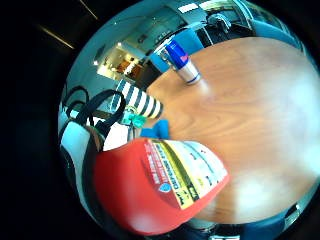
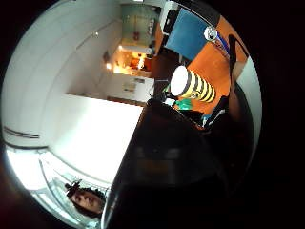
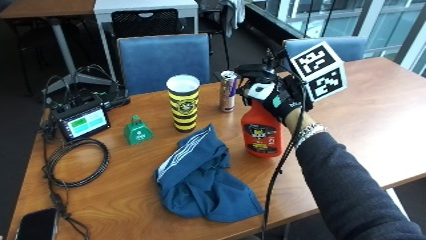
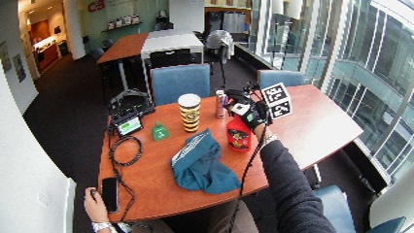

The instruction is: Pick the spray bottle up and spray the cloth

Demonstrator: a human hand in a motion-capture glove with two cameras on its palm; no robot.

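A red spray bottle (image 3: 262,131) with a black trigger head stands on the wooden table (image 3: 373,115), right of the blue cloth (image 3: 203,177). My gloved right hand (image 3: 279,100) grips the bottle's neck and head from the right, fingers curled round it. The bottle's base looks to rest on or just above the table. In the little finger side palm view the red bottle body (image 1: 155,185) with its yellow label fills the near part, with a bit of the blue cloth (image 1: 156,130) beyond it. The cloth (image 4: 204,165) lies crumpled near the table's front edge.
A yellow-and-black striped cup (image 3: 183,102) and a drink can (image 3: 228,91) stand behind the cloth and bottle. A small green bell (image 3: 137,130), a device with a green screen (image 3: 81,120), coiled cable (image 3: 74,162) and a phone (image 3: 36,225) lie at the left. Blue chairs (image 3: 163,60) stand behind.
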